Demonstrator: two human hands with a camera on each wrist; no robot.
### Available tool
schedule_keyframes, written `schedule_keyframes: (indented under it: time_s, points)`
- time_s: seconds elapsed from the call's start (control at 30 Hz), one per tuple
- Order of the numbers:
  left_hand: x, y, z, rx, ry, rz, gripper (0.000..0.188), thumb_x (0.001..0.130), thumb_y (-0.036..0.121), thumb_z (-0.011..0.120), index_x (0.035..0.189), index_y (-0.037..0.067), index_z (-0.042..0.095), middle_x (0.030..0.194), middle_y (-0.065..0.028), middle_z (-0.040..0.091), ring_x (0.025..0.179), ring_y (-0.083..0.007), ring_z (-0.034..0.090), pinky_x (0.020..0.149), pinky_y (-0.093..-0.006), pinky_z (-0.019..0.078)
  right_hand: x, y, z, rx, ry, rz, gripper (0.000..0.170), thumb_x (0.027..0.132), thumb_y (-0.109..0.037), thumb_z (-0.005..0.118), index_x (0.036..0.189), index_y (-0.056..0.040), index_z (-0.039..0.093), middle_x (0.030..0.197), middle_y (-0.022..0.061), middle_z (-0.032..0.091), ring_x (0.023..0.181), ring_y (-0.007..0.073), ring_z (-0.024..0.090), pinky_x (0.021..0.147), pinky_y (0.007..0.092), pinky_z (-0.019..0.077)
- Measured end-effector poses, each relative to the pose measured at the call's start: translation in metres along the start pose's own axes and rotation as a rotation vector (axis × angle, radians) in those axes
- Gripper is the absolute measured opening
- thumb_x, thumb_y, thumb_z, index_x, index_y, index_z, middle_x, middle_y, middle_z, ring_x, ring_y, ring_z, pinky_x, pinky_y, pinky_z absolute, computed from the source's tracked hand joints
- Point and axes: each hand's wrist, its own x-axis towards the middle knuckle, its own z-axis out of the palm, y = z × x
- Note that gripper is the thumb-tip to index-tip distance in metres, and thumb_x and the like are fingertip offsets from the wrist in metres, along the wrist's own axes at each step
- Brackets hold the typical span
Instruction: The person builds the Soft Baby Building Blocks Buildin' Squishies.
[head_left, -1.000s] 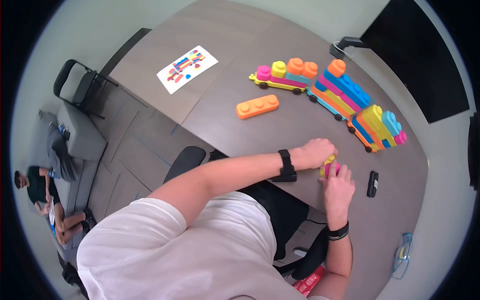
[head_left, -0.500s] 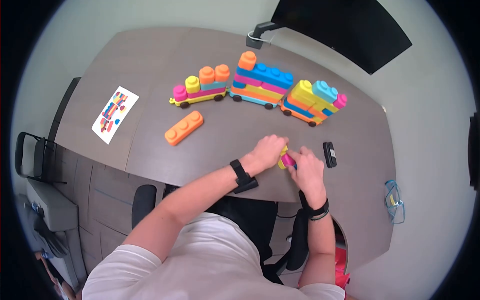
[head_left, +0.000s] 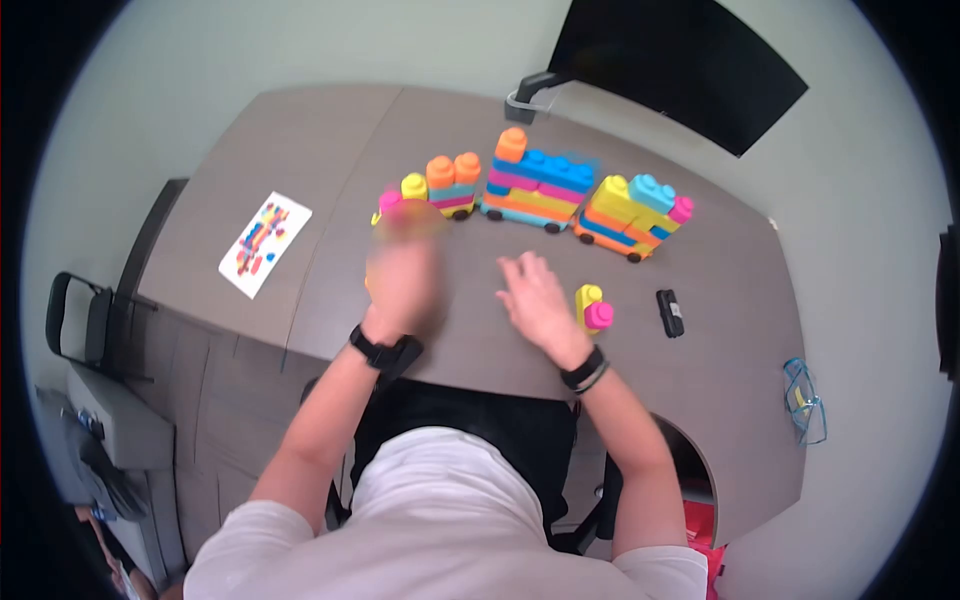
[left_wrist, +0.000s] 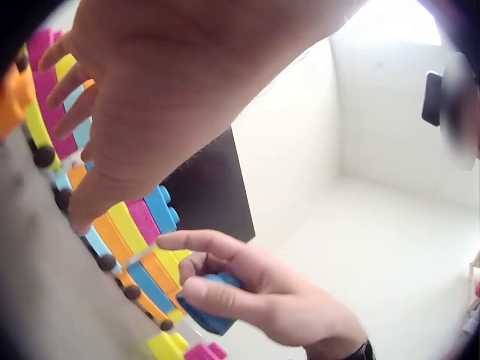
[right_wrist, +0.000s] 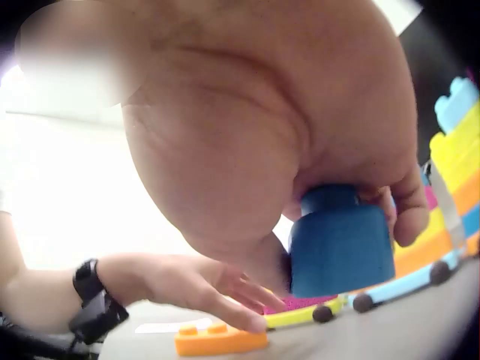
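My left hand [head_left: 402,280], blurred in the head view, reaches over the orange three-stud block [right_wrist: 221,343]. Its fingers are extended and spread in the left wrist view, and in the right wrist view a fingertip overlaps the block's end. Between thumb and fingers my right hand [head_left: 540,305] grips a blue toy building block [right_wrist: 341,251], hidden under the hand in the head view. To the right of that hand, a small stack of a yellow block [head_left: 590,295] and a pink block [head_left: 599,316] stands on the table.
Three wheeled block cars line the back: a yellow-based one [head_left: 455,200], a light-blue-based one [head_left: 540,190] and an orange-based one [head_left: 625,220]. A picture sheet [head_left: 265,245] lies left. Right are a black object [head_left: 670,313] and glasses [head_left: 803,400]. A monitor [head_left: 690,70] hangs behind.
Both hands have left the yellow and pink stack. My left hand has moved left to the orange block, and the right hand has shifted left with the blue block. The head view has turned.
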Motion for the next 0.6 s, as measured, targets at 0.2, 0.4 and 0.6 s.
schedule_keyframes:
  time_s: [0.2, 0.4, 0.6]
  points:
    - [0.011, -0.035, 0.015, -0.096, -0.130, -0.067, 0.053, 0.086, -0.003, 0.074, 0.135, 0.014, 0.074, 0.127, -0.0124, 0.075, 0.118, -0.0404, 0.072, 0.095, -0.0553, 0.0602, 0.002, 0.008, 0.048, -0.168, -0.155, 0.122, 0.055, 0.098, -0.022, 0.080, 0.147, -0.0062, 0.060, 0.128, 0.0179, 0.058, 0.125, 0.0386, 0.059, 0.099, 0.0525, 0.0529]
    - [0.009, 0.011, -0.043, -0.253, 0.090, 0.022, 0.042, 0.091, 0.013, 0.084, 0.131, 0.007, 0.073, 0.120, -0.0139, 0.081, 0.108, -0.0373, 0.077, 0.094, -0.0481, 0.0621, -0.014, -0.013, -0.024, 0.001, 0.140, 0.121, 0.049, 0.103, -0.028, 0.077, 0.143, -0.0034, 0.063, 0.135, 0.0185, 0.062, 0.128, 0.0400, 0.060, 0.102, 0.0519, 0.0533]
    - [-0.012, 0.058, -0.082, -0.540, 0.128, 0.035, 0.031, 0.094, 0.017, 0.084, 0.119, 0.002, 0.077, 0.113, -0.0148, 0.083, 0.107, -0.0301, 0.079, 0.094, -0.0424, 0.0618, -0.052, -0.011, -0.070, 0.450, 0.367, 0.227, 0.020, 0.109, -0.014, 0.066, 0.121, -0.0026, 0.076, 0.110, 0.0170, 0.075, 0.109, 0.0359, 0.072, 0.096, 0.0453, 0.0561]
